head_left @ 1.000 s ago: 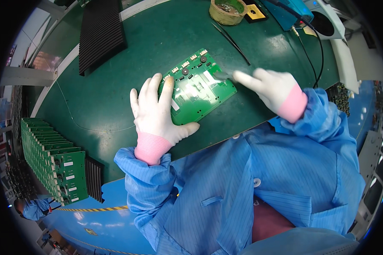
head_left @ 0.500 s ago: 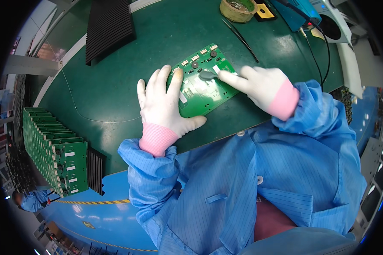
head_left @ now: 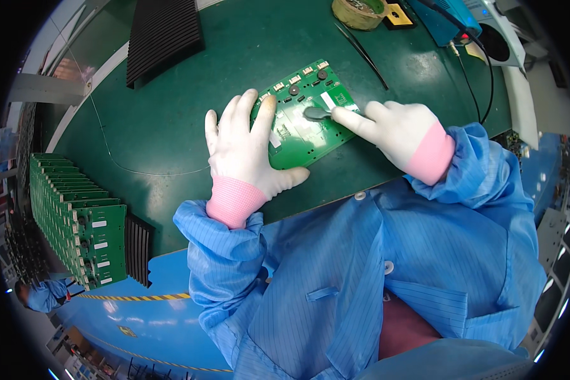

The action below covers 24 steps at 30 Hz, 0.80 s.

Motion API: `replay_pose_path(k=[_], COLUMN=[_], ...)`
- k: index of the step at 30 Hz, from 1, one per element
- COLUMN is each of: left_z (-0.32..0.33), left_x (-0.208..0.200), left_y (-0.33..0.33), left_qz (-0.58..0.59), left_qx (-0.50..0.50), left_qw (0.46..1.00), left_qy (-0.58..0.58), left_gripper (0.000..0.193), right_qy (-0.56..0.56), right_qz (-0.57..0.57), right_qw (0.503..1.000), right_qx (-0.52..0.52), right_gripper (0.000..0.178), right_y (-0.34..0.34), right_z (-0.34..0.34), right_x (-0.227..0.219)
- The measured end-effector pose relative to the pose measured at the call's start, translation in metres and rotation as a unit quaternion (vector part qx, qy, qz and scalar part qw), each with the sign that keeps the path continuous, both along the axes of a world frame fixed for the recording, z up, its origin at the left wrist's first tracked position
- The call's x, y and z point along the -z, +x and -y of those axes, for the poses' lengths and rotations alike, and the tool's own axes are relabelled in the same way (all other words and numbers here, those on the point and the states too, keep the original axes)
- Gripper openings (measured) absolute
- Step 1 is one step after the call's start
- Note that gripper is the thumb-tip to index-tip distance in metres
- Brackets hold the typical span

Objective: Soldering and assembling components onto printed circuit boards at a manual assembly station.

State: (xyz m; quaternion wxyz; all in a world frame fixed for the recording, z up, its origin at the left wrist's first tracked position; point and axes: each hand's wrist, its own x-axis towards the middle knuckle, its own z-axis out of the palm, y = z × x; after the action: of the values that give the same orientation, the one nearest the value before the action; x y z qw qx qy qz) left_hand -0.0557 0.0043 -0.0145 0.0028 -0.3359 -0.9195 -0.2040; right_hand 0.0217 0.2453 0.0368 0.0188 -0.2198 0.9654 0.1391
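Green circuit board (head_left: 299,132) under a flat hand and a grey tool

At the far left, a row of green boards (head_left: 107,247) stands close together. A black ridged rack (head_left: 138,250) is just beside them; its grooves look made to keep boards apart. Farther up the green table (head_left: 177,120) is a black ridged block (head_left: 164,47). A thin wire (head_left: 145,173) runs to the left wrist.

The left hand (head_left: 240,145), in a white glove, is spread wide over the left side of the circuit board. It isn't curled around anything. It seems to press down so the board won't slide. The board lies flat on the table, between both hands.

The right hand (head_left: 396,134) pinches a grey tool (head_left: 316,114), whose rounded head is over the board. The pointing finger stretches along it, perhaps to steer it well. Past the board's top right corner lie dark tweezers (head_left: 364,56), near a round bowl (head_left: 360,16). Farther right sits a blue box (head_left: 446,25).
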Motion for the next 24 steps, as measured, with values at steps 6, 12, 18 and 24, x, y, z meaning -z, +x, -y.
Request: replay_pose_path(k=[6, 12, 18, 24], left_z=[0.001, 0.0, 0.002, 0.002], left_x=[0.002, 0.002, 0.001, 0.001], left_y=[0.001, -0.001, -0.001, -0.002], left_qz=[-0.009, -0.01, -0.001, -0.001], left_qx=[-0.001, 0.001, 0.004, 0.002], left_qw=[1.0, 1.0, 1.0, 1.0], left_qy=[0.003, -0.001, -0.004, -0.01], left_gripper=[0.097, 0.098, 0.105, 0.106], right_qy=[0.021, 0.054, -0.011, -0.077], right_qz=[-0.008, 0.003, 0.004, -0.028], right_qw=[1.0, 0.998, 0.999, 0.988], right_qx=[-0.001, -0.022, -0.052, -0.134], right_gripper=[0.06, 0.061, 0.056, 0.051], right_y=[-0.017, -0.001, -0.003, -0.034], right_z=[0.002, -0.005, -0.012, -0.018], right_x=[-0.003, -0.006, -0.009, 0.0])
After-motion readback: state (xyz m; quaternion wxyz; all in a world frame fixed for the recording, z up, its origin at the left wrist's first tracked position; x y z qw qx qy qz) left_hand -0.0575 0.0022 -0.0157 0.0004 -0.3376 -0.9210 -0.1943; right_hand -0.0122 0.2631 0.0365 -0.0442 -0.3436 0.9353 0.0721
